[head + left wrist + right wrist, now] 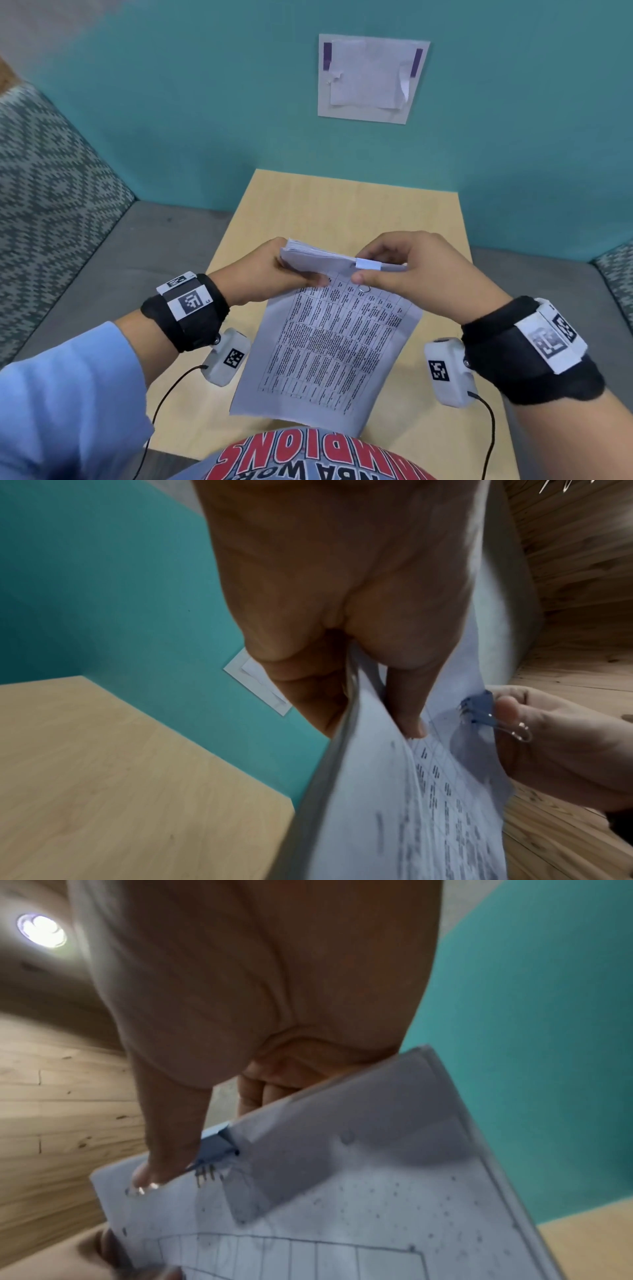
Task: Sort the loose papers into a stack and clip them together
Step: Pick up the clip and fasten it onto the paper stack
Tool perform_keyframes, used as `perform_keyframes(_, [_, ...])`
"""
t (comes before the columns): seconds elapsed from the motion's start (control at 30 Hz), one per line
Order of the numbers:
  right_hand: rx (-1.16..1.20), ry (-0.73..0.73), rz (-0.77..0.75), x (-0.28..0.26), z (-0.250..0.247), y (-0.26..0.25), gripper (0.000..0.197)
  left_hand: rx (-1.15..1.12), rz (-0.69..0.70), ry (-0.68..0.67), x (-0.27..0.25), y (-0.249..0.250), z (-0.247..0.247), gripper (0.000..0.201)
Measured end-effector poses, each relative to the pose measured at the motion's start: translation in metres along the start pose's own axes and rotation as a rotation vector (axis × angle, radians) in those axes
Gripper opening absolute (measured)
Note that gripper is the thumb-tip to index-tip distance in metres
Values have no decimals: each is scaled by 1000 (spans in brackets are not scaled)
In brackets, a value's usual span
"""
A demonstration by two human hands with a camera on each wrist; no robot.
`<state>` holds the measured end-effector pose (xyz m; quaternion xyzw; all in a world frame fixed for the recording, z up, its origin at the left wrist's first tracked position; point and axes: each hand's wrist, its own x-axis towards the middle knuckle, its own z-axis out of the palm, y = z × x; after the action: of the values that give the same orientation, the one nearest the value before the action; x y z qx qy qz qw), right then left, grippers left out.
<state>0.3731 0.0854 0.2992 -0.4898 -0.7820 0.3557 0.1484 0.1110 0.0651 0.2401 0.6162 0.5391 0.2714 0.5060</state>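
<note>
Clipping stack | left hand [270, 274] grips paper stack [329, 342] above table [342, 202] | right hand [407, 270] pinches binder clip [368, 264] on stack's top edge | next: likely release, fold handles.

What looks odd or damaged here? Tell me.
The paper taped to the wall looks tattered: its left edge is torn and its right edge curls away. The stack and clip in the person's hands look fine.

Light-blue sleeve [65, 394], black wrist straps [191, 318] with square-code tags, white cabled camera pods [448, 371].
</note>
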Motion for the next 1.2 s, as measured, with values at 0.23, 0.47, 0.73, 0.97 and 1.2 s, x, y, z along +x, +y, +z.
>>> perform_keyframes(0.23, [-209, 145, -51, 7, 11, 6, 27, -120, 5, -26, 0, -2, 5, 44])
perform_keyframes(0.47, [189, 504, 36, -27, -15, 47, 63, -246, 27, 75, 2, 0, -11, 40])
perform_keyframes(0.73, [867, 113, 340, -39, 68, 113, 29, -415, -103, 95, 26, -7, -9, 42])
perform_keyframes(0.97, [995, 224, 441, -19, 112, 146, 32, -529, -401, -170, 5, -112, 52, 49])
perform_keyframes(1.2, [850, -37, 709, -27, 157, 187, 39, -535, -535, -118, 23, -177, 63, 54])
